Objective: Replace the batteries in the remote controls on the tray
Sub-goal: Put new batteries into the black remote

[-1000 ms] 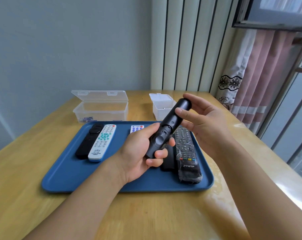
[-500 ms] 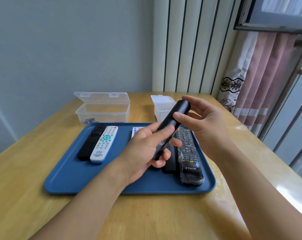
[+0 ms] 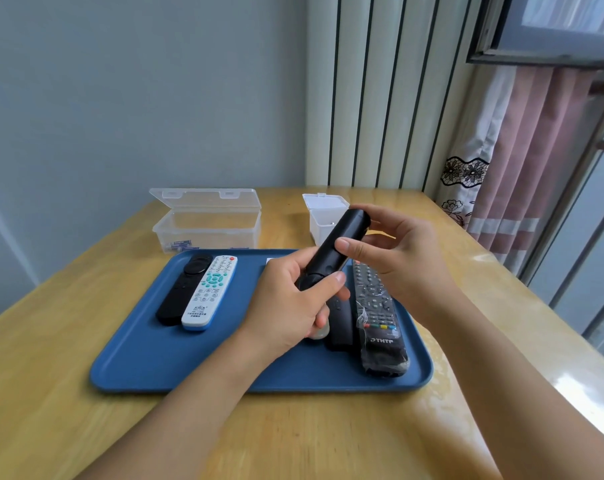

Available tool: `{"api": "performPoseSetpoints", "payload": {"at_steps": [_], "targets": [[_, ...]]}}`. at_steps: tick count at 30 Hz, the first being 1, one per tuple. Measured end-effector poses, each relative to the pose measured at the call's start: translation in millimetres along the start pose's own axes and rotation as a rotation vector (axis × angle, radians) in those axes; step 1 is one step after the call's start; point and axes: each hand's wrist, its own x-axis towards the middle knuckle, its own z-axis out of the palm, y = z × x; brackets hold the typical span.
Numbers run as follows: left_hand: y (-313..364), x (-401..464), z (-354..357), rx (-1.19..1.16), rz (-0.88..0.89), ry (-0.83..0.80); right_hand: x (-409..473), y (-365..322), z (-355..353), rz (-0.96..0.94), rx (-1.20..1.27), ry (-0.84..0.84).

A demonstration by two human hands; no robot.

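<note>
I hold a slim black remote (image 3: pixel 335 247) tilted above the blue tray (image 3: pixel 144 355), its smooth back turned toward me. My left hand (image 3: pixel 290 306) grips its lower end, thumb across the front. My right hand (image 3: pixel 394 254) holds its upper end, thumb pressed on the back. On the tray lie a black remote (image 3: pixel 184 289) and a white remote (image 3: pixel 210 292) at the left, a plastic-wrapped black remote (image 3: pixel 378 317) at the right, and another dark remote (image 3: pixel 340 323) beside it, partly hidden by my left hand.
Behind the tray stand an open clear plastic box (image 3: pixel 207 226) with small batteries at its bottom and a smaller white open box (image 3: pixel 323 216). The wooden table (image 3: pixel 51 393) meets a wall at the back; curtains and a window are at the right.
The remote has been rolled in my hands: its button face showed a second ago, its plain back shows now. My left thumb moved over the remote's lower part.
</note>
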Motion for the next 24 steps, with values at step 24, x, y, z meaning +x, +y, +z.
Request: {"api": "performPoseSetpoints", "payload": {"at_steps": [24], "targets": [[10,23,-81,0.634,0.073,0.076,-23,-5,43,-0.170,-0.139,0.077]]}}
